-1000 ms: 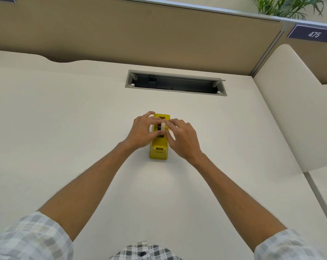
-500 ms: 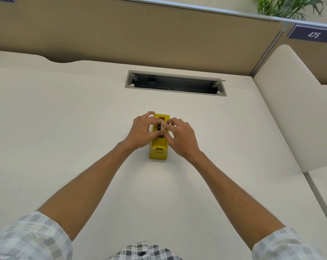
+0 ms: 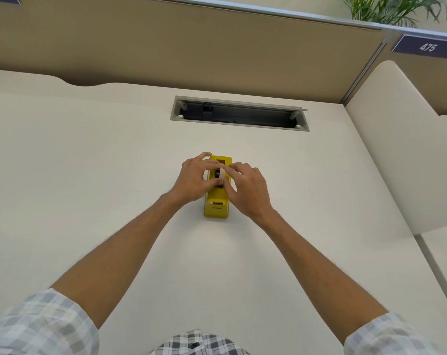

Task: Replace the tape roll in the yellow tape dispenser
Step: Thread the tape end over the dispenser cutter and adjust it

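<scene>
Both hands pinching tape roll (image 3: 221, 172): left hand (image 3: 194, 181), right hand (image 3: 245, 188) gripping narrow, steadying it over yellow dispenser (image 3: 216, 204) slot.

Both of the person's arms are reaching straight out ahead, forearms bare and angling inward so the wrists are nearly meeting in the middle. Checked sleeves are sitting rolled above the elbows. The left hand (image 3: 194, 179) is lying palm down, knuckles up, its thumb and forefinger curling round toward the right, the other fingers fanning forward. The right hand (image 3: 246, 191) is mirroring it, palm down, fingers bending in toward the left. The fingertips of the two hands are pinching together on a small pale roll (image 3: 221, 172), both hands closing on it from either side.
</scene>
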A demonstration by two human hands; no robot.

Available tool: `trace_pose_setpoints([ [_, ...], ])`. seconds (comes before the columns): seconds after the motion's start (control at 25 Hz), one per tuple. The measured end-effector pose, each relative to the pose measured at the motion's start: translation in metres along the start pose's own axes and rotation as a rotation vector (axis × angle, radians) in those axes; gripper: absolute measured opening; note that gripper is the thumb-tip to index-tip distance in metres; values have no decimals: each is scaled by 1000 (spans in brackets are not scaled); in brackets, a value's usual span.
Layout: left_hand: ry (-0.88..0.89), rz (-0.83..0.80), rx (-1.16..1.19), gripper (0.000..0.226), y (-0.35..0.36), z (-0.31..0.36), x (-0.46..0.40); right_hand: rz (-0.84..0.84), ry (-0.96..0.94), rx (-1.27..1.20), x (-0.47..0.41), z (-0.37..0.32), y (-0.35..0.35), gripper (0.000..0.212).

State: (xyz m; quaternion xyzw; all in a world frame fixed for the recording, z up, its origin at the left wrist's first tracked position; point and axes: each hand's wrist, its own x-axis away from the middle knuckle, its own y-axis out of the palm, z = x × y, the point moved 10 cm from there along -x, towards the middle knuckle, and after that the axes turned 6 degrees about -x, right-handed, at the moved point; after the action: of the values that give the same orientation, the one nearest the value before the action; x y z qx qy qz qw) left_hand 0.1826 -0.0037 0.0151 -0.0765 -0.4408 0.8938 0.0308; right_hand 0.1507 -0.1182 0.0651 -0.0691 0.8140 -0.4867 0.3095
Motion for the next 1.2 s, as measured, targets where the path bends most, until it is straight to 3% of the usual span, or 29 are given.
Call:
trace_pose_setpoints([
  [0.56, 12, 7, -13, 43, 0, 0, -1, -7, 50, -29, -3, 4, -1, 12],
  [0.76, 17, 10, -10, 43, 0, 0, -1, -16, 37, -10, -5, 3, -2, 21],
  [1.0, 16, 20, -8, 43, 0, 1, -1, -28, 41, -9, -5, 3, 1, 11],
  [1.2, 22, 13, -8, 43, -2, 2, -1, -30, 68, -40, -4, 4, 1, 15],
])
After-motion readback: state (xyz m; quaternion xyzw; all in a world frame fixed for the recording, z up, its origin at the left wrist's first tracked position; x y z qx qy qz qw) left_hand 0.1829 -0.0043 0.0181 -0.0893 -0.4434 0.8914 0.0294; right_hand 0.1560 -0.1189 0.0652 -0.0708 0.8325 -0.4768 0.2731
